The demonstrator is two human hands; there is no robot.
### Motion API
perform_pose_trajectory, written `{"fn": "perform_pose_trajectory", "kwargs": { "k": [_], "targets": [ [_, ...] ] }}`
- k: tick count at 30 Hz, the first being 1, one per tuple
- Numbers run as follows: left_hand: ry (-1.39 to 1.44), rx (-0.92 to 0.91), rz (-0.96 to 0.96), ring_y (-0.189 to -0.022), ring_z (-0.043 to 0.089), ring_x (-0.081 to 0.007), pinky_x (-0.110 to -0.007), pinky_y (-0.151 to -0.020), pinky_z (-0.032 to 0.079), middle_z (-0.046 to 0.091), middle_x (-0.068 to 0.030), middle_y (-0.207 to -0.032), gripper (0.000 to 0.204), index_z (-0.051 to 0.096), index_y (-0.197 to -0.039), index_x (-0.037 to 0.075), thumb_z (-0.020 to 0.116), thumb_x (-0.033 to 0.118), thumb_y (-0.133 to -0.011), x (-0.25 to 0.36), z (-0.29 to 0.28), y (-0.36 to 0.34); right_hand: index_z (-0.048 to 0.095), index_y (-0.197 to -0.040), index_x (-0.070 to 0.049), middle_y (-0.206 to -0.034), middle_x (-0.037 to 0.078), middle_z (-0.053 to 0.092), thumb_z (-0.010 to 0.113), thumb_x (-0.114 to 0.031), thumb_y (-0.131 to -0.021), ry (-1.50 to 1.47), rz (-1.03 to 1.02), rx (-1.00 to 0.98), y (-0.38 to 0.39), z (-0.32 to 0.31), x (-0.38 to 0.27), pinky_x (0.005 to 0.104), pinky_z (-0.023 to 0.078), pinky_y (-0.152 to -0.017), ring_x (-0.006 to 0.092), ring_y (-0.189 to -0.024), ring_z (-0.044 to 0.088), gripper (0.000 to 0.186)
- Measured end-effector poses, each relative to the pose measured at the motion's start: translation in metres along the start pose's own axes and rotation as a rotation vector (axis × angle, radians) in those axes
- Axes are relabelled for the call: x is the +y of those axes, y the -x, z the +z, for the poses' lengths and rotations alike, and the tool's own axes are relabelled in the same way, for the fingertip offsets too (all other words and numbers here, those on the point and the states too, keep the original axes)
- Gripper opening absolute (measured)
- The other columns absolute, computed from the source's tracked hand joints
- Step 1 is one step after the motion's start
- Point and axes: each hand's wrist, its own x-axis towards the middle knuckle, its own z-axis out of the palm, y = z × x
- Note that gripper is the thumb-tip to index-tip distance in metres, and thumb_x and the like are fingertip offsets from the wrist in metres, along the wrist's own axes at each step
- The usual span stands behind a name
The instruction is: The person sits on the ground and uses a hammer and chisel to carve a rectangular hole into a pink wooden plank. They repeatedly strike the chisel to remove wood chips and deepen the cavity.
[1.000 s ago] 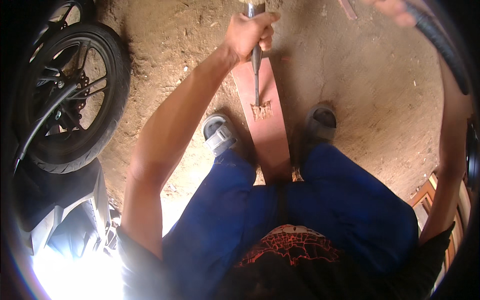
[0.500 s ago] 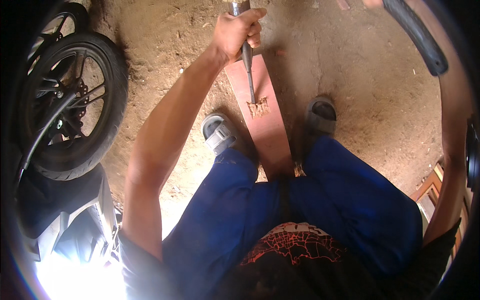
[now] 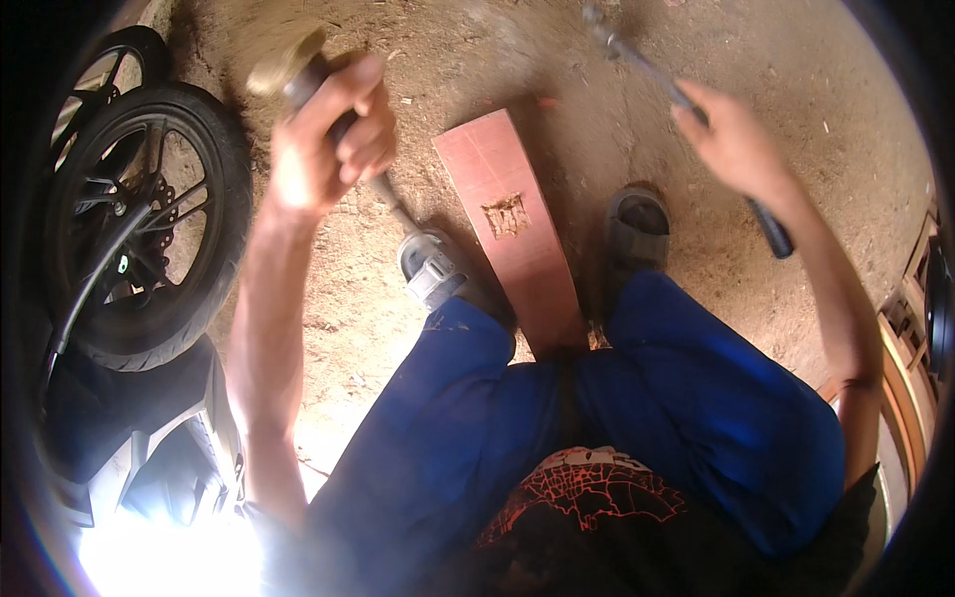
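Closed around the handle of a chisel (image 3: 390, 196), my left hand (image 3: 336, 129) is up to the left of a reddish wooden board (image 3: 537, 274). The chisel's blade slants down toward my left sandal, apart from the wood. A rough rectangular recess (image 3: 506, 216) with ragged fibres is cut into the board's upper face. My right hand (image 3: 734, 139) grips a hammer (image 3: 649, 72) by its dark handle, to the right of the board; the hammer's head points up and left, smeared by motion. The board runs from between my legs out over the ground.
My feet in grey sandals (image 3: 435, 269) stand on either side of the board on a dirt floor (image 3: 368, 289) strewn with small chips. A motorcycle wheel (image 3: 149, 224) stands close on the left. Wooden frames (image 3: 900, 383) lean at the right edge.
My left hand has lifted the chisel out of the recess and swung it left. My right hand has brought the hammer in from the upper right, lower and nearer the board.
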Motion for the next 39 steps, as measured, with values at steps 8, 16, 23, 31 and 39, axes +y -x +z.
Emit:
{"fn": "perform_pose_trajectory", "kwargs": {
  "k": [8, 16, 23, 31, 39],
  "targets": [
    [-1.177, -0.348, -0.411, -0.075, 0.069, -0.0385, -0.048, -0.072, 0.057, 0.07, -0.0245, -0.085, 0.09, 0.03, -0.152, 0.002, 0.074, 0.007, -0.073, -0.065, 0.055, 0.071, 0.052, -0.134, 0.0, -0.078, 0.025, 0.066, 0.054, -0.02, -0.099, -0.125, -0.157, 0.126, 0.019, 0.083, 0.028, 0.0488, 0.051, -0.063, 0.0422, -0.059, 0.062, 0.041],
    [-1.222, -0.219, -0.586, -0.069, 0.064, -0.0475, -0.055, -0.068, 0.051, 0.064, -0.0274, -0.069, 0.107, 0.007, -0.156, 0.001, 0.068, 0.008, -0.068, -0.112, 0.072, 0.091, 0.055, -0.117, 0.002, -0.075, 0.026, 0.063, 0.052, -0.019, -0.099, -0.253, -0.15, 0.152, 0.021, 0.089, 0.022, 0.0505, 0.049, -0.063, 0.0431, -0.065, 0.064, 0.028],
    [-1.08, -0.111, -0.403, -0.07, 0.065, -0.0459, -0.052, -0.067, 0.053, 0.065, -0.0255, -0.072, 0.099, 0.018, -0.153, 0.003, 0.067, 0.0, -0.067, -0.129, 0.059, 0.094, 0.056, -0.111, 0.001, -0.069, 0.025, 0.061, 0.053, -0.018, -0.099, -0.297, -0.18, 0.171, 0.018, 0.097, 0.031, 0.0486, 0.048, -0.058, 0.0441, -0.063, 0.063, 0.023],
    [-0.986, 0.054, -0.106, -0.091, 0.072, -0.036, -0.041, -0.077, 0.059, 0.072, -0.0203, -0.095, 0.061, 0.054, -0.126, 0.005, 0.075, 0.003, -0.069, -0.149, 0.039, 0.075, 0.055, -0.108, 0.001, -0.07, 0.027, 0.06, 0.053, -0.018, -0.098, -0.293, -0.187, 0.196, 0.018, 0.098, 0.029, 0.0493, 0.047, -0.058, 0.0451, -0.064, 0.062, 0.022],
    [-0.933, 0.118, -0.237, -0.093, 0.072, -0.0314, -0.038, -0.082, 0.059, 0.073, -0.0174, -0.1, 0.044, 0.065, -0.112, 0.005, 0.076, 0.003, -0.069, -0.149, 0.029, 0.067, 0.053, -0.104, 0.001, -0.068, 0.026, 0.059, 0.052, -0.019, -0.099, -0.285, -0.194, 0.159, 0.017, 0.097, 0.03, 0.0513, 0.046, -0.06, 0.0466, -0.065, 0.061, 0.02]
  ]
}}
